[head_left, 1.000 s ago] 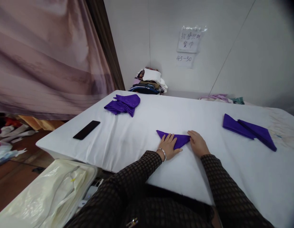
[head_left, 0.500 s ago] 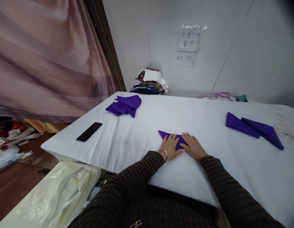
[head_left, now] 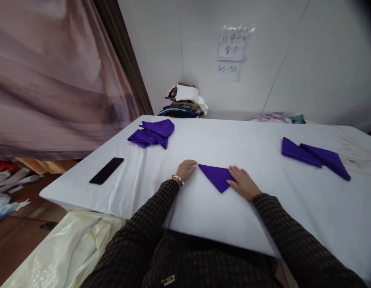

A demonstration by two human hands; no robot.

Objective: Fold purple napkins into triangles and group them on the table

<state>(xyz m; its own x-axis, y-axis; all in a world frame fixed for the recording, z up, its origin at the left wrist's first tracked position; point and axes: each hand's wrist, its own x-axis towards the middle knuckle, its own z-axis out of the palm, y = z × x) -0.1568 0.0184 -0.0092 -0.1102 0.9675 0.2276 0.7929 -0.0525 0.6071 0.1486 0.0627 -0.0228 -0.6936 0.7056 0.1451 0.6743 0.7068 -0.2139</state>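
Through the head view, I locate the folded purple napkin [head_left: 213, 176] flat on the white-covered counter [head_left: 233, 144], between the near and far edges. It forms a triangle: one straight side faces the far edge, one corner points to the near edge, one corner points left, and the right end is covered. My right hand [head_left: 243, 184] lies palm down over that right end, with the fingers extended and the thumb set apart from them. My left hand [head_left: 185, 171] is positioned at the left corner of the napkin, with its fingertips at or just beside that corner; I cannot tell whether the thumb and fingers are together on the fabric or apart. A silver bracelet [head_left: 178, 179] encircles the left wrist. Toward the far left corner of the counter, I register a loosely bunched purple cloth [head_left: 153, 134]. A black rectangular slab [head_left: 106, 171] lies flat near the left edge, aligned roughly with that edge. Toward the right edge, I register a folded purple cloth [head_left: 299, 153] with two overlapping sections. Beyond the far edge, a clothing pile [head_left: 185, 103] stands against the wall [head_left: 161, 48], left of two handwritten paper sheets [head_left: 231, 50]; the lower sheet reads 45-50. Pale plastic sheeting [head_left: 65, 248] lies below the near left corner of the counter.
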